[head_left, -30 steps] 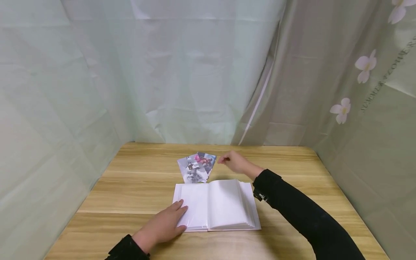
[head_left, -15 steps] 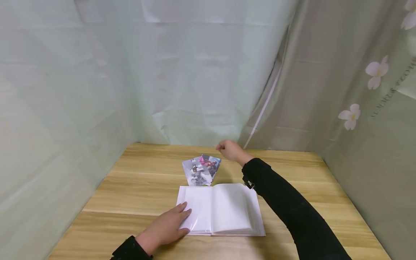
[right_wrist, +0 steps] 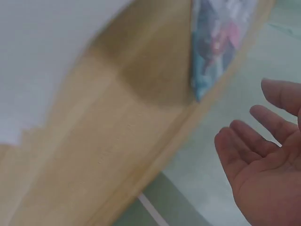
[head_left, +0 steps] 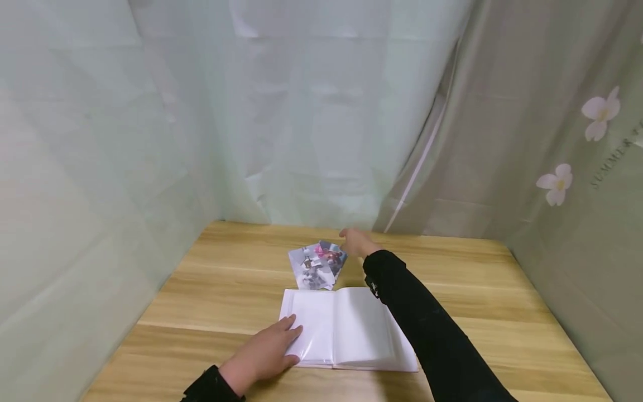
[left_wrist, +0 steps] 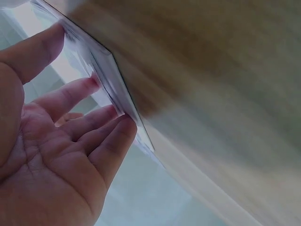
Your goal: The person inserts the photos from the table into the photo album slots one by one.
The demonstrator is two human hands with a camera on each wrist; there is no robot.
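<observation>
An open photo album [head_left: 312, 324] with white pages lies flat on the wooden table, its sleeves glossy. My left hand [head_left: 266, 350] rests on its left page near the lower left corner. In the left wrist view, the fingertips and thumb of that hand [left_wrist: 56, 155] touch the album's edge [left_wrist: 110, 77]. Just beyond the album lies a small overlapping pile of photos [head_left: 310, 271], one grey and one with pink and blue. My right hand [head_left: 358, 242] hovers beside the pile's right side. Its fingers [right_wrist: 230, 148] are loosely bent, with nothing between them in the right wrist view.
The wooden table [head_left: 201, 296] extends on both sides of the album. Pale curtains [head_left: 311, 111] close off the back and sides, with printed flowers [head_left: 555, 184] on the right one. My right sleeve [head_left: 427, 324] crosses over the album's right page.
My right hand has moved slightly away from me, then down toward the photos. Raised leaves on the album's right side have settled flatter. The left hand stays on the left page; the view has shifted a little.
</observation>
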